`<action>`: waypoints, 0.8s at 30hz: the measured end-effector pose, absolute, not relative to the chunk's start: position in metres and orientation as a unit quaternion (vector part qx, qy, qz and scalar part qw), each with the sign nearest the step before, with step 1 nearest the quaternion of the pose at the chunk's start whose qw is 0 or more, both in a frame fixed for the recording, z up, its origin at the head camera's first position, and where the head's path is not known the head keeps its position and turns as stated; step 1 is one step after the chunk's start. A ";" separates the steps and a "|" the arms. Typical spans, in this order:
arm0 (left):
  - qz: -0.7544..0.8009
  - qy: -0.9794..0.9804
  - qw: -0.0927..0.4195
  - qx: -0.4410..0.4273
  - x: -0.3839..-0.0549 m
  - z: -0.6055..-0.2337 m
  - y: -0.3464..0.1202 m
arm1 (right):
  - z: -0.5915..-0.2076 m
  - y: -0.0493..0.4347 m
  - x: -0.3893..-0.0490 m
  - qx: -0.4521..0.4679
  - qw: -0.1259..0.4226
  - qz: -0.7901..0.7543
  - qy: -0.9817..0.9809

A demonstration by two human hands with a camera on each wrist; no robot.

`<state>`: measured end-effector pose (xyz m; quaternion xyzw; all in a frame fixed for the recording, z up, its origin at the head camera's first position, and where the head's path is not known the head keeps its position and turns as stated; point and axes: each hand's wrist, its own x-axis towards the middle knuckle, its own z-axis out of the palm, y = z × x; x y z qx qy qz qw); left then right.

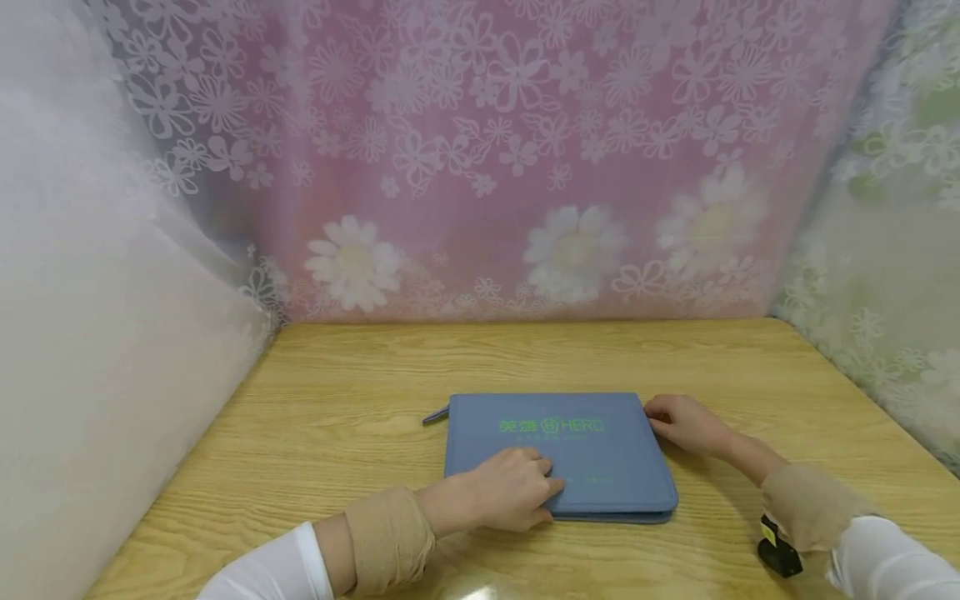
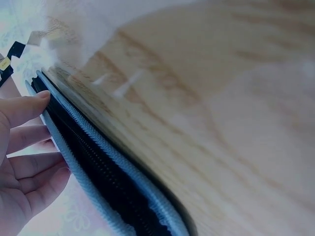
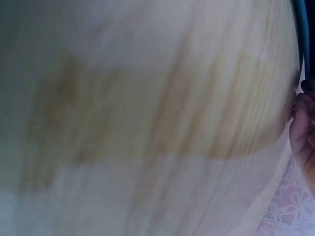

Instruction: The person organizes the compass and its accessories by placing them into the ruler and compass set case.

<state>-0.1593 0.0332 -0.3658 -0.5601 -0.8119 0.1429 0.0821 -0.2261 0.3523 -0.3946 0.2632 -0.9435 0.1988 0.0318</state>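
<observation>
A blue zippered case (image 1: 555,450) with green lettering, including "HERO", lies flat on the table. My left hand (image 1: 510,487) is at its front left, with fingers on the cover and thumb at the front edge. The left wrist view shows that thumb on the rim of the parted zipper (image 2: 98,162), the other fingers against the cover, so the left hand (image 2: 29,162) grips the cover's edge. At the far right corner, my right hand (image 1: 686,423) has its fingers curled at the case's side. In the right wrist view, the right hand (image 3: 302,130) pinches a small dark zipper pull, mostly cut off.
The wood-grain table (image 1: 337,392) is glossy. A fabric zipper tail (image 1: 435,415) sticks out at the case's far left corner. Flowered curtains (image 1: 525,167) hang at the back and right, and a pale sheet (image 1: 112,292) stands on the left. Beige bands wrap both wrists.
</observation>
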 end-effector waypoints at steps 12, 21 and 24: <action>0.125 -0.809 0.099 -0.566 -0.161 -0.366 0.033 | -0.391 0.356 -0.215 0.318 0.024 0.212 -0.924; 0.120 -0.809 0.108 -0.565 -0.161 -0.366 0.032 | -0.389 0.357 -0.205 0.345 0.019 0.234 -0.909; 0.122 -0.809 0.114 -0.564 -0.161 -0.366 0.032 | -0.390 0.358 -0.202 0.356 0.015 0.237 -0.904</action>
